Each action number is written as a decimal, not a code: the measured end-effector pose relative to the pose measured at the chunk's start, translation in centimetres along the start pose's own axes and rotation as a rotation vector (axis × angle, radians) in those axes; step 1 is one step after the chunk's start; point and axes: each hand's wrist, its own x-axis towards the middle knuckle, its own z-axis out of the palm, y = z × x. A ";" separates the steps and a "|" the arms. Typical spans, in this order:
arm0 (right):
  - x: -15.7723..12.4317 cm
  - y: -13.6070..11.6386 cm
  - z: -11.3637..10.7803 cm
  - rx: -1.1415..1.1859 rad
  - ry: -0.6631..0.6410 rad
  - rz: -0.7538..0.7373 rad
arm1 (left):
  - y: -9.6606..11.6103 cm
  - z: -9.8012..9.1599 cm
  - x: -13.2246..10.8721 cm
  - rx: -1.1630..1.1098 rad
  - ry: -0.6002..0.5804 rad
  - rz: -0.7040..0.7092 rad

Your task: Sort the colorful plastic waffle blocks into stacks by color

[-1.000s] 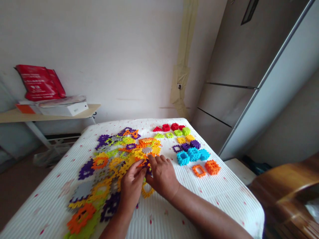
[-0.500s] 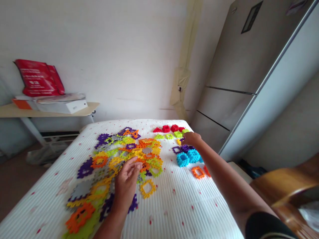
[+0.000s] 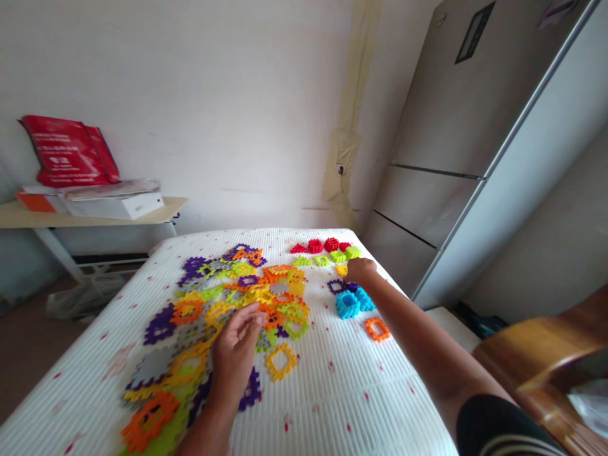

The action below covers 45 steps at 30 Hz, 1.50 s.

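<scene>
My left hand [image 3: 240, 332] hovers over a spread of mixed orange, yellow, green, purple and grey interlocking pieces, its fingers curled loosely and apart, with nothing visible between them. Stretched out to the right, my right hand [image 3: 361, 271] is over the sorted groups, beside a yellow piece [image 3: 341, 270] and above the purple pieces [image 3: 336, 286]. Its fingers point down and are mostly hidden, so what they hold cannot be made out. Green pieces [image 3: 338, 256] and red pieces [image 3: 315, 246] lie beyond it. Blue stacked pieces [image 3: 348, 304] and an orange frame [image 3: 377, 329] are nearer.
A single yellow frame [image 3: 281, 362] lies on the white quilted cover [image 3: 323, 405]. At the left, a side table [image 3: 175, 208] bears a white box [image 3: 114, 206] and a red bag [image 3: 71, 152]. A tall refrigerator [image 3: 427, 139] stands at the right, near a wooden chair [image 3: 546, 342].
My right hand has moved slightly down and toward me, uncovering more of the green pieces. My left hand has shifted slightly left. The view has shifted a little.
</scene>
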 end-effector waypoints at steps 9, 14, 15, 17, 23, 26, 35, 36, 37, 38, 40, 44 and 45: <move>0.1 0.0 -0.4 0.003 0.026 0.004 | 0.1 0.0 0.0 0.007 -0.002 0.002; 0.2 0.0 -0.8 0.002 -0.002 -0.090 | 0.0 -0.2 0.1 0.017 0.001 0.008; 0.2 0.0 -0.8 0.002 -0.009 -0.116 | 0.0 -0.2 0.2 0.025 0.001 0.007; 0.1 -0.1 -0.6 -0.001 -0.021 -0.161 | -0.1 -0.4 0.2 0.037 0.005 0.004; -0.1 -0.3 0.0 -0.016 -0.042 -0.216 | -0.3 -0.6 0.3 0.027 -0.002 0.005; -0.2 -0.4 0.3 -0.014 -0.036 -0.215 | 0.1 -0.6 0.2 0.006 0.020 0.003; -0.3 -0.1 0.3 0.017 -0.004 -0.238 | 0.7 -2.3 1.1 -0.026 0.144 0.097; -0.6 -0.2 0.0 0.023 0.016 -0.239 | 0.9 -2.6 1.1 -0.015 0.156 0.106; -1.0 -0.3 -0.3 0.029 0.039 -0.240 | 1.1 -3.0 1.1 0.010 0.152 0.116; -1.6 -0.4 -0.6 0.040 0.076 -0.246 | 1.3 -3.4 0.9 0.058 0.135 0.133; -3.0 -0.8 -1.0 0.098 0.208 -0.289 | 1.9 -4.2 0.2 0.241 0.026 0.211; -6.4 -2.0 -0.5 0.325 0.558 -0.553 | 2.6 -5.5 -2.4 0.797 -0.359 0.477; -7.2 -2.2 -0.3 0.376 0.623 -0.617 | 2.6 -5.7 -3.1 0.917 -0.442 0.513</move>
